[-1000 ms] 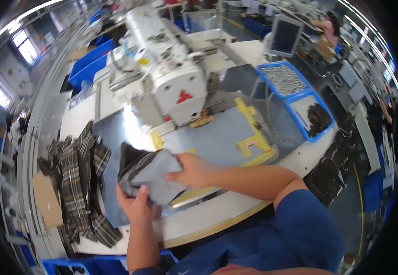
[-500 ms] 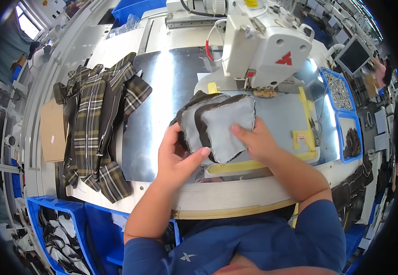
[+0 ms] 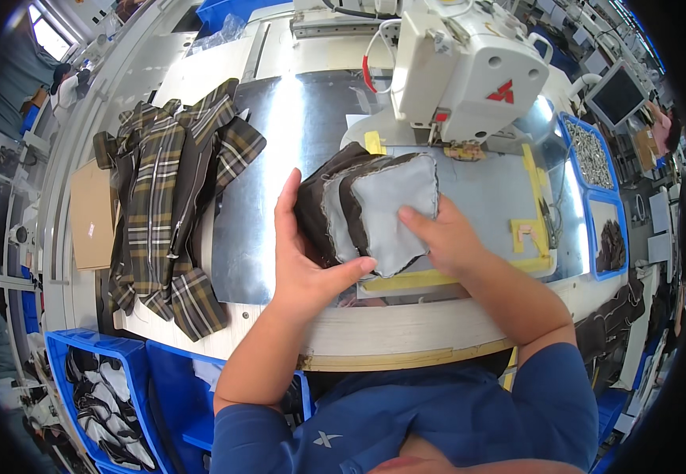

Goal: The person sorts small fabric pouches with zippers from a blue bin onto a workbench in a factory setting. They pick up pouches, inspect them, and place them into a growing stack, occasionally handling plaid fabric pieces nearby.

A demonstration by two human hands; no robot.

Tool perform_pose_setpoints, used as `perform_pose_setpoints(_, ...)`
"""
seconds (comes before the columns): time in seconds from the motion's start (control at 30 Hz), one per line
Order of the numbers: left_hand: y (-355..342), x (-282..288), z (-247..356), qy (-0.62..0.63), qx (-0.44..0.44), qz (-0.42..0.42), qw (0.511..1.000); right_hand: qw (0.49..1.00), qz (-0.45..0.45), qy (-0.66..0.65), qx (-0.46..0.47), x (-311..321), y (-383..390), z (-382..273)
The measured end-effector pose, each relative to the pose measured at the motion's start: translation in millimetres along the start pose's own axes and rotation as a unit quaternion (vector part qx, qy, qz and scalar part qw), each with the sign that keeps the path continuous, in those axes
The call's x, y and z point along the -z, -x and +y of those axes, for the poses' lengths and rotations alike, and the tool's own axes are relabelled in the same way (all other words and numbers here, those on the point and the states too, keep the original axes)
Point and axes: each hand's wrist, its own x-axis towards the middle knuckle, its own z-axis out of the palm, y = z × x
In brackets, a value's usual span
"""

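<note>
- Bounded in front by the white sewing machine head (image 3: 469, 87), close beyond the cloth, and on the near side by the curved edge of the table (image 3: 414, 324).
- Open to the left across the bare metal plate (image 3: 256, 213), as far as the plaid garment (image 3: 161, 213); open to the right over the grey sheet (image 3: 489, 209) edged with yellow tape (image 3: 469, 276), well short of the blue tray (image 3: 599, 212).
- Held above the plate and partly over the sheet: a layered fabric stack (image 3: 398, 205), grey on top, dark brown at its left.
- Nearly square in its grey part, so without a clear long axis there; longer overall from left to right, with upper edge facing the machine and a lower corner aimed at the wearer. Crossed by a dark strip running away from the wearer, leaning left.
- Gripping the right side with the right hand (image 3: 452, 241): thumb flat on top, fingers hidden beneath, forearm slanting in from lower right.
- Touching the lower corner with the left hand's (image 3: 303, 276) thumb, index finger spread wide and pointing forward; impossible to tell whether pinching underneath.
</note>
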Motion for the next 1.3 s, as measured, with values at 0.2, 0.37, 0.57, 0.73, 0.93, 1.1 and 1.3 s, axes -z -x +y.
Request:
perform_pose_setpoints(0.2, 3, 2, -6, -0.047, 0.024, 0.036, 0.998, 0.995, -0.052, -0.083, -0.009, -4, 1, 0)
perform_pose_setpoints(0.37, 1, -5, 1, 0.059, 0.082, 0.066, 0.993, 0.990, -0.104, -0.091, 0.003, -1, 1, -6)
perform_pose_setpoints(0.57, 7, -20, -11, 0.127, 0.229, 0.107, 0.959, 0.985, -0.051, -0.158, 0.046, -3, -2, -5)
perform_pose_setpoints(0.73, -13, -13, -6, 0.017, 0.134, 0.195, 0.971, 0.996, -0.029, -0.080, 0.034, -1, -8, 2)
perform_pose_setpoints(0.93, -89, 46, 3, -0.004, 0.041, 0.267, 0.963, 0.997, -0.069, -0.020, -0.005, 7, -16, 0)
perform_pose_setpoints(1.1, -106, 70, -48, -0.593, 0.065, 0.239, 0.766, 0.998, -0.056, -0.002, -0.016, 10, -16, -2)
perform_pose_setpoints(1.3, -103, 75, -51, -0.655, -0.024, 0.236, 0.717, 0.998, -0.052, -0.001, -0.027, 9, -18, -1)
